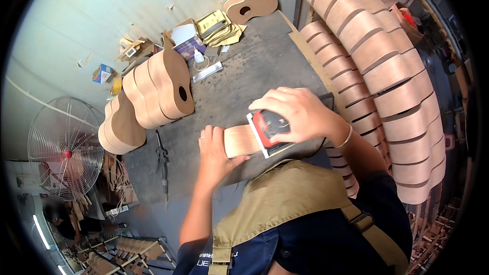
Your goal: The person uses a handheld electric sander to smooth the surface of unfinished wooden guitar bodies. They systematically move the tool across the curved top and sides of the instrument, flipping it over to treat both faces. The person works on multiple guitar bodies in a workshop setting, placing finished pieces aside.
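right hand clasped round a red-and-black sander and left hand gripping the pale wooden piece on the bench suggest sanding is underway, the next stroke needing even pressure.

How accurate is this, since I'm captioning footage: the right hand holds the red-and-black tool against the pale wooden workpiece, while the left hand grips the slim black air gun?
The head view shows the left hand on the wooden workpiece, not the black air gun, which lies on the table.
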### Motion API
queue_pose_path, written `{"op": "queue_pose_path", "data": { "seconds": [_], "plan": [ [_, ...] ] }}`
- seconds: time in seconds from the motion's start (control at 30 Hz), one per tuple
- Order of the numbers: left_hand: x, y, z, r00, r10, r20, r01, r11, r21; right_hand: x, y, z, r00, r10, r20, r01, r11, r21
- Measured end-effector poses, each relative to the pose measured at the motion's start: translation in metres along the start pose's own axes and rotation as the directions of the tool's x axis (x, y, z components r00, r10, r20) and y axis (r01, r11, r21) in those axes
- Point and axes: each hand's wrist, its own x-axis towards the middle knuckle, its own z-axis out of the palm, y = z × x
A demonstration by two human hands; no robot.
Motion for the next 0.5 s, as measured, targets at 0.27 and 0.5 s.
{"op": "queue_pose_path", "data": {
  "seconds": [0.27, 0.5],
  "plan": [
    [-0.070, -0.127, 0.004, 0.986, -0.147, -0.084, 0.122, 0.962, -0.245, -0.068, 0.037, 0.039, 0.964, 0.227, -0.139, -0.168, 0.924, 0.344],
    [-0.108, -0.169, 0.017, 0.948, -0.313, -0.057, 0.275, 0.896, -0.348, -0.142, 0.065, 0.152, 0.817, 0.569, -0.092, -0.355, 0.621, 0.699]
  ]
}}
